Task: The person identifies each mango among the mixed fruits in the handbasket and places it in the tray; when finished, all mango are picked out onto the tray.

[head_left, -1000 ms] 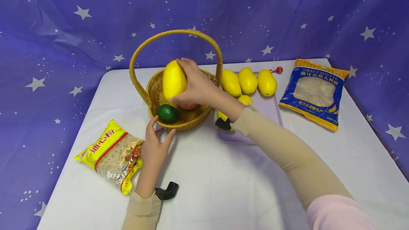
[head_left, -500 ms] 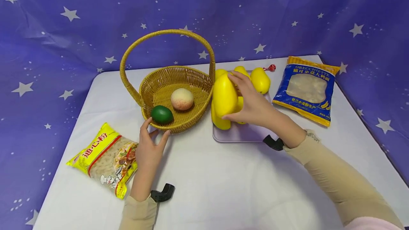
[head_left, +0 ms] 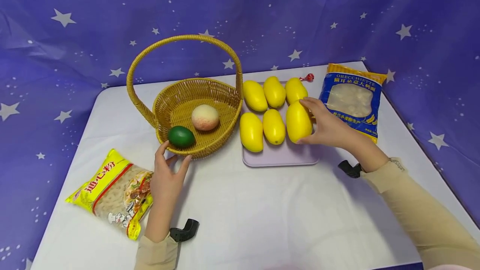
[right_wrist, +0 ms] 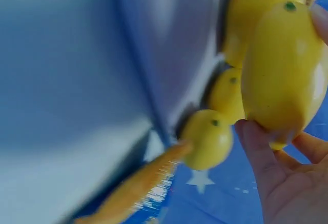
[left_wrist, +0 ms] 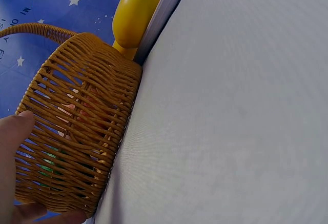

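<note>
My right hand grips a yellow mango over the front right part of the lilac tray. Thumb and fingers hold its right side; in the right wrist view this mango stands close, the thumb at its lower end. Several more mangoes lie in two rows on the tray. At the front of the wicker basket is my left hand, fingers spread, with fingertips and thumb against its rim and outer wall. A peach and a dark green, avocado-like fruit lie inside the basket.
A yellow bag of pasta lies left of my left forearm. Behind my right hand is a blue orecchiette bag. A red-wrapped lollipop lies at the table's back edge. The tall basket handle arches upward.
My right hand has carried the mango from above the basket rightward to the tray's front right. The left hand stays at the basket rim. The head view has shifted slightly.
</note>
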A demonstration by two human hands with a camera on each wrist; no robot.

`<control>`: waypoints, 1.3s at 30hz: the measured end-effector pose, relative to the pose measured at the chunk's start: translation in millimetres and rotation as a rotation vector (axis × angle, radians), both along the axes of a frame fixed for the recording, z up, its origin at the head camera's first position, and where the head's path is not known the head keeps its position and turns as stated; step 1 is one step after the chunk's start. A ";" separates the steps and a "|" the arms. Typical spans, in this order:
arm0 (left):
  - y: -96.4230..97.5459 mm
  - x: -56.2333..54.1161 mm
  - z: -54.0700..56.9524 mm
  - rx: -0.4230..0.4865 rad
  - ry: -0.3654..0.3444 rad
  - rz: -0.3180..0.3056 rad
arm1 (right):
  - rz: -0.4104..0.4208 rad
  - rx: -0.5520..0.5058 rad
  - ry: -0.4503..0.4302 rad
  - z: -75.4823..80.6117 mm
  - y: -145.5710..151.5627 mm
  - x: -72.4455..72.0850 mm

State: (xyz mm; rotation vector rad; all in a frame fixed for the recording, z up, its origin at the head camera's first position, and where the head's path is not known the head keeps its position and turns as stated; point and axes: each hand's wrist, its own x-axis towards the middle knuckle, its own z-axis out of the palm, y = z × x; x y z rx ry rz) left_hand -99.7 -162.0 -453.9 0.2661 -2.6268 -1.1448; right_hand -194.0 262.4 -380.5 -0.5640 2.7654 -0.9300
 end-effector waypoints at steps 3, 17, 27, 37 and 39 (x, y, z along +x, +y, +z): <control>-0.5 0.2 -0.7 0.001 -0.001 0.003 | 0.007 0.064 -0.023 -8.4 4.4 -4.5; -0.2 1.0 -2.8 -0.014 0.042 0.003 | 0.009 0.093 -0.088 -26.3 6.8 -15.2; 0.8 0.0 -3.1 -0.020 0.052 0.008 | 0.013 0.085 -0.105 -27.5 5.5 -19.2; 1.5 0.7 -3.2 -0.017 0.039 0.016 | 0.025 0.074 -0.143 -29.1 8.4 -18.9; 1.8 0.9 -3.0 -0.017 0.038 0.016 | 0.027 0.076 -0.148 -29.7 8.9 -19.4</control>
